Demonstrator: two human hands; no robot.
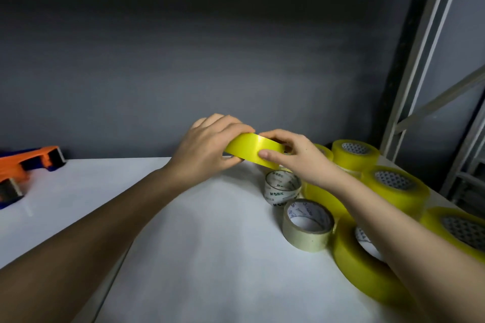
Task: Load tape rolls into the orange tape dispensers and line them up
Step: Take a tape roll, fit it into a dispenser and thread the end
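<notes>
You've got the glossy yellow tape roll (253,151) lifted above the white table (183,244), near the far edge. Left hand (207,144) wraps its left side, fingers curled over the top; right hand (294,157) pinches the right side, thumb on the outer face. Both are grasping it.

Progress, as a judgement: early-to-mid. Two orange tape dispensers with blue parts (29,165) sit far left, each apparently carrying a dark roll, roughly side by side but not neatly lined up. This roll isn't in any dispenser yet, and no empty one is in view.

Still loose at right: several more yellow rolls (393,186), one pale clear roll (307,225), one small near-empty white core (283,187).

Readable print: "M&G" plus Chinese characters on the white core; other core print too small to read
</notes>
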